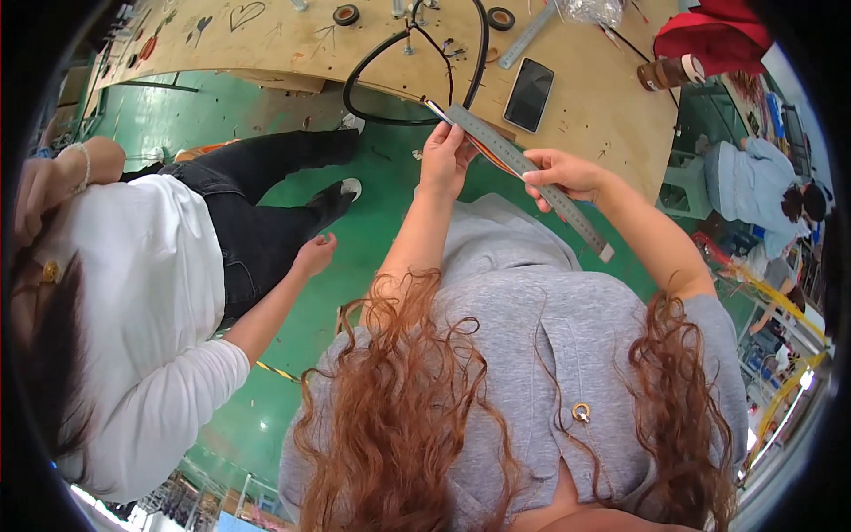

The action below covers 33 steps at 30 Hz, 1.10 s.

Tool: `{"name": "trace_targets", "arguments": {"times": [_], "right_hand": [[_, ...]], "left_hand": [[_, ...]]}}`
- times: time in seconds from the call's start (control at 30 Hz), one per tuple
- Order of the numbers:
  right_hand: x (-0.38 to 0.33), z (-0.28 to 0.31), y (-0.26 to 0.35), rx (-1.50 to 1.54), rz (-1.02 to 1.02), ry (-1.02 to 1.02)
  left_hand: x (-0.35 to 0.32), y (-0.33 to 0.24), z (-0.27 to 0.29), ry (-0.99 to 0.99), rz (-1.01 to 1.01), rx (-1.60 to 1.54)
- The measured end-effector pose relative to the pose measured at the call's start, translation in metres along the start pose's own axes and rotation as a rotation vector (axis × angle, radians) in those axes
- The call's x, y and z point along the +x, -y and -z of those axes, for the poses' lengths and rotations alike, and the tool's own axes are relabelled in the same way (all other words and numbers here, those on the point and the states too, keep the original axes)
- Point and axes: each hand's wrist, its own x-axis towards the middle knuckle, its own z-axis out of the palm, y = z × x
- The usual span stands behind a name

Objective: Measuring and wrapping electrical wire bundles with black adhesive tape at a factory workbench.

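A steel ruler (574, 215) lies slantwise between my hands, its far end over the table edge and its near end over my lap. My left hand (446, 161) is closed at the far end, pinching thin wires (489, 152) against the ruler. These wires, orange, dark and white, run along the ruler's edge toward my right hand (567, 176). That hand is closed round the ruler's middle, with thumb on top; the wires' run under its fingers is hidden. Beyond my left hand, a thick black cable (483, 53) loops over the table edge.
On the wooden table (594, 106) lie a phone (529, 94), a second ruler (527, 37), black tape rolls (347, 15) and a brown cup (671, 73). Red cloth (712, 37) sits at the right. A person in white (151, 257) is close on my left; another (753, 182) sits far right.
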Motion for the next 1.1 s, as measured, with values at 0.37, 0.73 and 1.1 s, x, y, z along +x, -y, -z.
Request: {"name": "trace_targets", "arguments": {"times": [0.37, 0.73, 1.1], "right_hand": [[0.005, -0.002, -0.009, -0.011, 0.013, -0.051], [0.014, -0.007, -0.023, -0.202, 0.015, -0.191], [0.024, -0.030, -0.045, -0.207, 0.224, -0.318]], "left_hand": [[-0.001, 0.012, -0.012, -0.124, -0.069, -0.061], [0.012, 0.029, -0.017, -0.401, -0.233, 0.039], [0.029, 0.032, -0.031, -0.633, -0.279, 0.021]]}}
